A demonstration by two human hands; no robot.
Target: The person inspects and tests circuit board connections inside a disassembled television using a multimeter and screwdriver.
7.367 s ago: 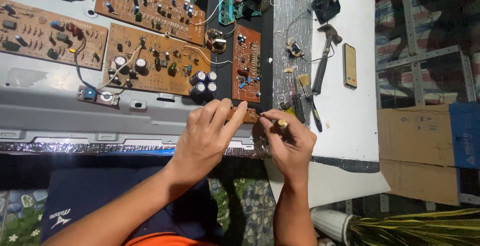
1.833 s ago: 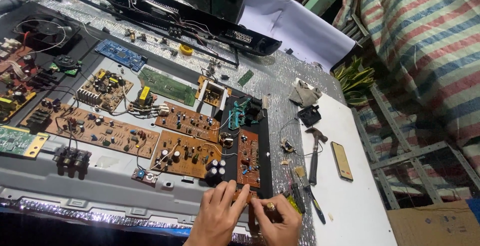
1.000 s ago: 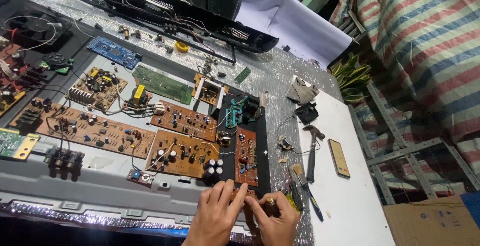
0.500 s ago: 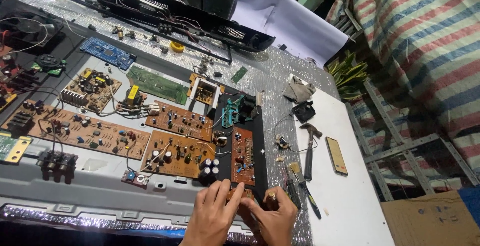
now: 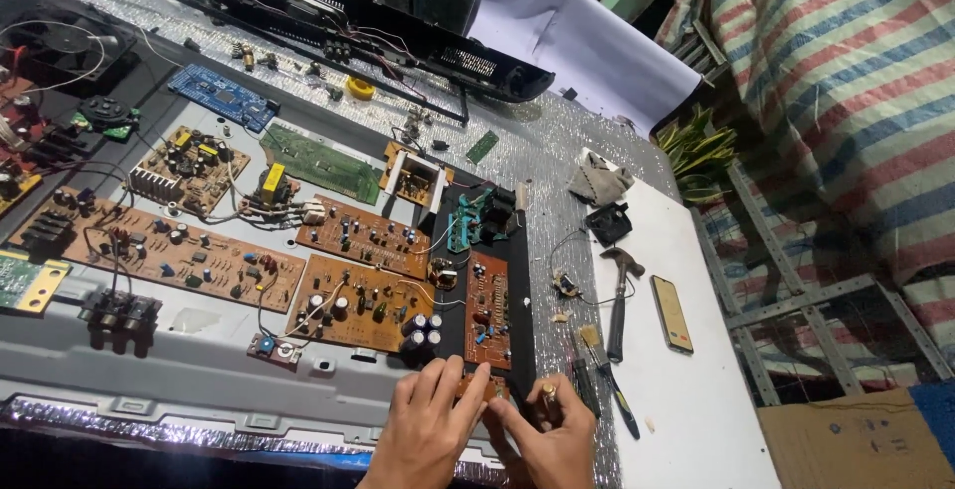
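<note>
My left hand [image 5: 428, 427] rests at the near edge of the grey metal chassis [image 5: 199, 370], its fingertips touching a small brown circuit board [image 5: 476, 387]. My right hand [image 5: 553, 436] is right beside it, gripping a screwdriver [image 5: 548, 392] whose brass-coloured handle end sticks up between the fingers. Just beyond both hands lies a narrow brown circuit board [image 5: 488, 308] on a black plate. Larger brown boards [image 5: 358, 300] with capacitors and wires sit to the left.
A hammer [image 5: 618, 295], a phone [image 5: 672, 312], a brush and pliers [image 5: 594, 370] lie on the white table at right. Green and blue boards [image 5: 223, 97], a black casing [image 5: 398, 21] and a cardboard box [image 5: 856, 444] surround the work area.
The camera has tilted up, so the hands now sit at the bottom edge. Both hands stay together at the small board, with the screwdriver still in my right hand.
</note>
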